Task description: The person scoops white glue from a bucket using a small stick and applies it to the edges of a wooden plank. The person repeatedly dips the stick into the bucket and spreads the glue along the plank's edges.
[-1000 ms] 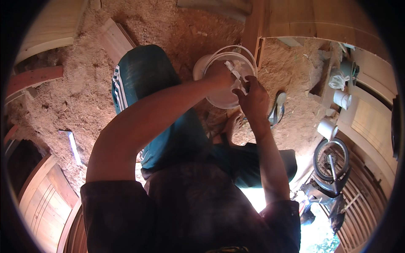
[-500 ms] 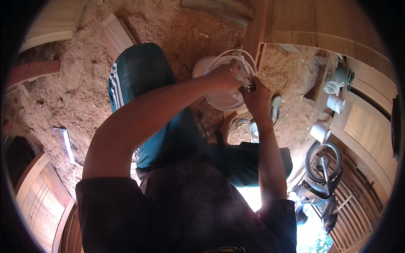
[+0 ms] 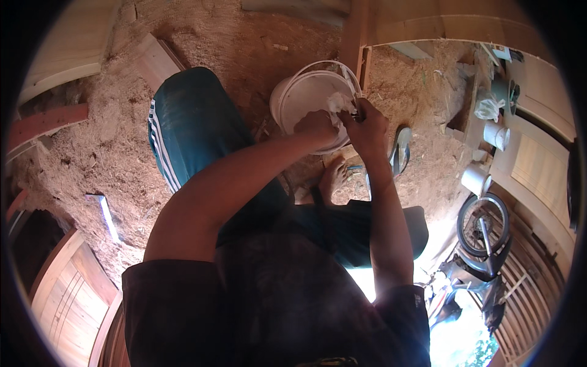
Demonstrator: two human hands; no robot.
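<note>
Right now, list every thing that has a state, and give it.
bucket: open
bucket handle: raised
white material: crumpled, at the hands
left hand: curled, grip unclear
right hand: fingers bent, grip unclear
L-shaped tool: lying on the ground
plastic bag: crumpled

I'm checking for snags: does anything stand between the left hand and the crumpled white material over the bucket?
Nothing visible: the left hand is right at the crumpled white material. The bucket handle arches beyond them, not between.
</note>
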